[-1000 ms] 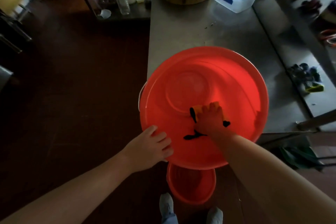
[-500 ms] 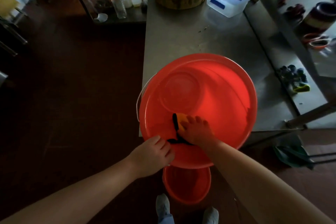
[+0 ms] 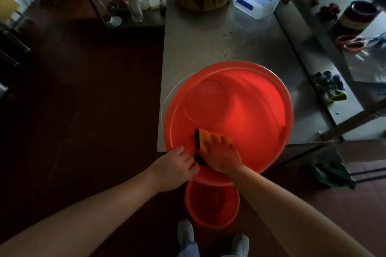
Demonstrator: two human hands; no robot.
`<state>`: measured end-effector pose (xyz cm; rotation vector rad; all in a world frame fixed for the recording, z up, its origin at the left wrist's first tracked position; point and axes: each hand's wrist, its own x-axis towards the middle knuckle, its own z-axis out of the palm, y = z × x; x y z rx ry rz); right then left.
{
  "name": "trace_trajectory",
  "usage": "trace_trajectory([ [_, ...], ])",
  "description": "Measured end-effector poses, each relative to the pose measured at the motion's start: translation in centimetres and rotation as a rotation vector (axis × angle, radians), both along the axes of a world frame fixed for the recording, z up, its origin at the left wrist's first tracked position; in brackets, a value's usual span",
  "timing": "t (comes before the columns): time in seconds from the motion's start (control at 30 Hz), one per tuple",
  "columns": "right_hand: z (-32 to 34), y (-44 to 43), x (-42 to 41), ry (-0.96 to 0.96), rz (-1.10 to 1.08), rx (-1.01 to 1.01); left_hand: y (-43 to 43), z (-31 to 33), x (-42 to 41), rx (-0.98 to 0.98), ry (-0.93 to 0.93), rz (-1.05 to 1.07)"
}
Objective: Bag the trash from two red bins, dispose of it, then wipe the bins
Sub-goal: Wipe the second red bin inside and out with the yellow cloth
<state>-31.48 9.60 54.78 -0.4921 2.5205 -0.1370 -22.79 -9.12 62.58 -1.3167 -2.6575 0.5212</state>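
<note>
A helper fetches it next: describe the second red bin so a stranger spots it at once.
Find the steel table, then the large red bin overhanging its near edge. On the floor beneath stands the second red bin: smaller, with grey shoes beside it.

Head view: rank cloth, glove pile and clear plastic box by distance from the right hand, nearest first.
1. Cloth, under the right hand, inside the red bin.
2. Glove pile, off to the right.
3. Clear plastic box, far end of the table.
</note>
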Motion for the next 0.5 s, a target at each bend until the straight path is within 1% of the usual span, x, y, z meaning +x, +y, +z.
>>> trace_trajectory([
  [0.07, 0.4, 0.1, 0.3, -0.013, 0.021, -0.033, -0.3, 0.1, -0.1, -0.010, -0.014, 0.004],
  [0.13, 0.8, 1.4, 0.2, 0.034, 0.066, -0.015, -0.5, 0.1, 0.0, -0.042, -0.025, 0.012],
  [0.23, 1.2, 4.4, -1.0, 0.231, 0.149, 0.124, -0.2, 0.1, 0.3, -0.066, -0.032, 0.025],
  [0.3, 1.6, 6.0, -2.0, 0.288, 0.173, 0.240, 0.0, 0.1, 0.6, -0.067, -0.020, 0.028],
  [0.4, 1.9, 6.5, -2.5, 0.237, 0.167, 0.329, 0.1, 0.2, 0.8, -0.071, -0.017, 0.040],
  [0.43, 2.0, 6.2, -2.1, 0.217, 0.152, 0.326, 0.1, 0.2, 0.8, -0.068, -0.018, 0.047],
  [0.5, 2.2, 5.1, -0.5, 0.180, 0.107, 0.255, 0.2, 0.1, 0.7, -0.058, -0.016, 0.059],
])
